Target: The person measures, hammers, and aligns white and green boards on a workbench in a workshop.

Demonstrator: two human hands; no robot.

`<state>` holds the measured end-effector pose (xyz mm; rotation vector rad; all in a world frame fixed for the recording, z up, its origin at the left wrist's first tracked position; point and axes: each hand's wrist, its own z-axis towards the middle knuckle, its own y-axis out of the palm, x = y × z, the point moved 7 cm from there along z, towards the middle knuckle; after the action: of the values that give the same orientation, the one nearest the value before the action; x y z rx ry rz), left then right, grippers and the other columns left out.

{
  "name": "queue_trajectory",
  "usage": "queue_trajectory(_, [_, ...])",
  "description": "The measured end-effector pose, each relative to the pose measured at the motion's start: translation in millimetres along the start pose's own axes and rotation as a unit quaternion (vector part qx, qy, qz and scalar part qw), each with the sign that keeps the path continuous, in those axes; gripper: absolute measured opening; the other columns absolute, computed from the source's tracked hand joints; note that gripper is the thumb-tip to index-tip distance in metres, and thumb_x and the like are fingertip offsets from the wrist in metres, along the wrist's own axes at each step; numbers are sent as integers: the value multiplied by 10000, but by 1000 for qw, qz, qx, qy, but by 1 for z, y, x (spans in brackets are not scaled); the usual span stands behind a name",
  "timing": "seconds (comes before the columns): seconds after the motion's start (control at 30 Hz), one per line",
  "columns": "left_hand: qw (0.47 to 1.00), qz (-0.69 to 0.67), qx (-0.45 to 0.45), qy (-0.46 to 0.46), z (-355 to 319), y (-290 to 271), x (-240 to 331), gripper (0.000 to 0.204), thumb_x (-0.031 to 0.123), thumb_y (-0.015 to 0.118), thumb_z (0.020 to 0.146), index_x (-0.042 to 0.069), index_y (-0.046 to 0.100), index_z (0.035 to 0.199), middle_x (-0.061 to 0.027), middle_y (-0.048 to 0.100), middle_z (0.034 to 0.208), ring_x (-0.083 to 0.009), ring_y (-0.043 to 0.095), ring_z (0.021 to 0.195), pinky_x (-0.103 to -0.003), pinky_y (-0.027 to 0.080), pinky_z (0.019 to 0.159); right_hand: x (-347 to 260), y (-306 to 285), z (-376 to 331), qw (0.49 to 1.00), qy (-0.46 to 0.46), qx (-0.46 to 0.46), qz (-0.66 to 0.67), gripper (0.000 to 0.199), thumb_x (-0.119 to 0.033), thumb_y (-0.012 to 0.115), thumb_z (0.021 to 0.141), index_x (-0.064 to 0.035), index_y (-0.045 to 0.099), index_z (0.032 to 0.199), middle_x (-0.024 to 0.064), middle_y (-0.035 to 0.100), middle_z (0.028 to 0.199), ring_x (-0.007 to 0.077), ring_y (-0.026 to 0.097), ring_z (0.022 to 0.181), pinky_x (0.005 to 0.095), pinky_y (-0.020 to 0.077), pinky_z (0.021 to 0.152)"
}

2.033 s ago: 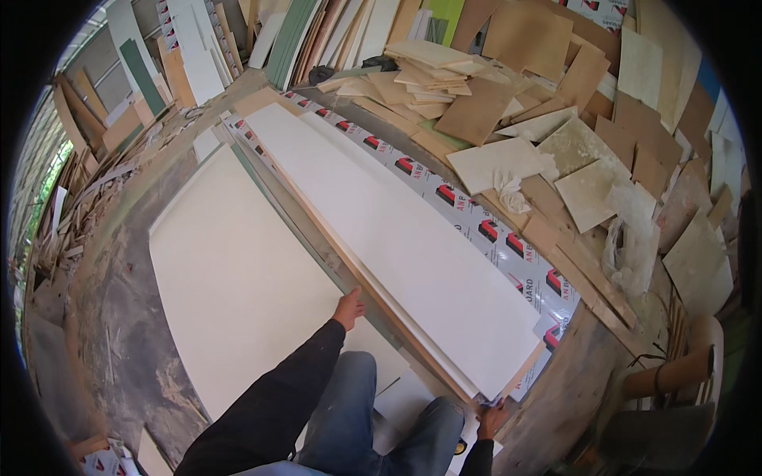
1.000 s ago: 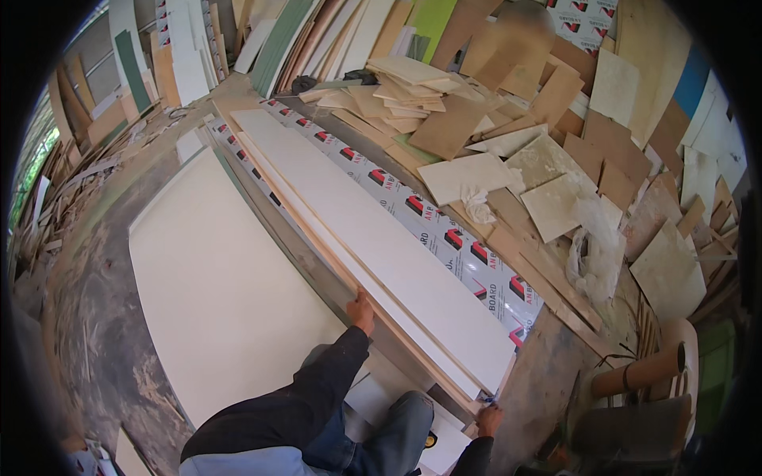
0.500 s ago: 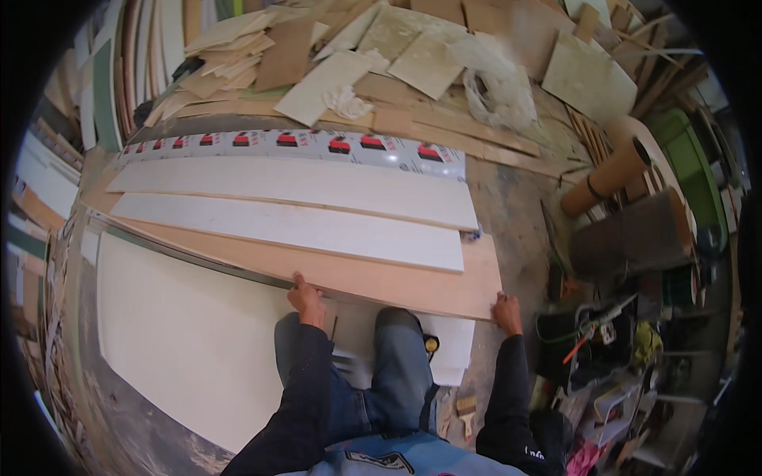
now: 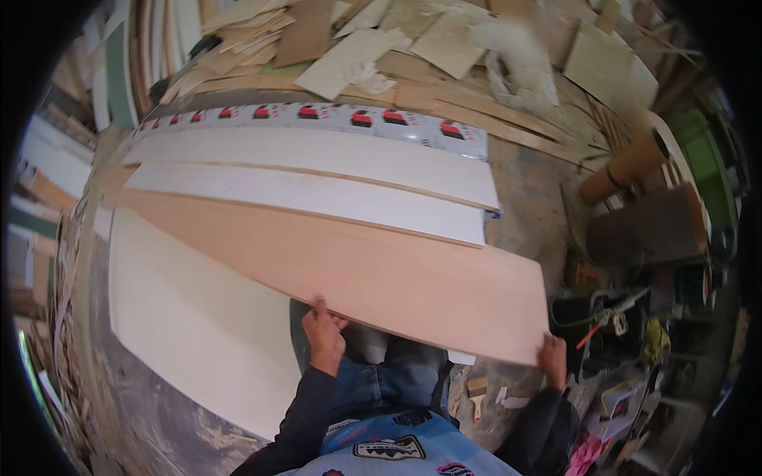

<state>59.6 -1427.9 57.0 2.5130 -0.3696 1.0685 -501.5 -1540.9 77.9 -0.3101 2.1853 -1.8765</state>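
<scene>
A long tan plywood panel stretches across in front of me, its near edge lifted over my thighs. My left hand pinches that edge near its middle, thumb on top. At the panel's near right corner, my right hand is closed on the edge, its fingers partly hidden. Beyond the panel lies a narrow white board, with a wider cream board behind it. A large cream sheet lies to the left, partly covered by the tan panel.
Silver printed wrapping shows behind the boards. Plywood offcuts and crumpled clear plastic are heaped at the back. At right are a brown cardboard tube, a green bin and cluttered tools. A paintbrush lies on the floor near me.
Both hands have drawn the tan panel toward me and to the right, lifting its near edge over my legs. More of its surface shows, and it covers more of the cream sheet.
</scene>
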Motion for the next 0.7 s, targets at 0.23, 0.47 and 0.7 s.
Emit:
queue_trajectory(0.23, [991,17,-126,-50,-95,22,2,387,253,501,1025,-129,537,1072,-194,662,984,-283,715,842,-398,632,727,93,-49,-62,981,150,-10,126,455,-270,448,955,117,602,772,248,614,659,370,599,640,478,415,625])
queue_trajectory(0.47, [985,54,-162,-3,-107,74,-7,421,259,542,1009,-160,574,987,-194,679,914,-245,720,815,-352,635,649,170,-13,-27,862,355,-279,230,355,-333,496,945,-2,596,1024,111,635,920,290,617,860,431,535,617])
queue_trajectory(0.7, [935,155,-254,190,-119,176,58,277,192,585,988,-69,611,902,-131,706,796,-156,703,643,-255,552,554,169,-26,87,954,-169,-231,-93,182,-173,647,759,-126,729,915,109,659,737,281,635,582,391,525,571])
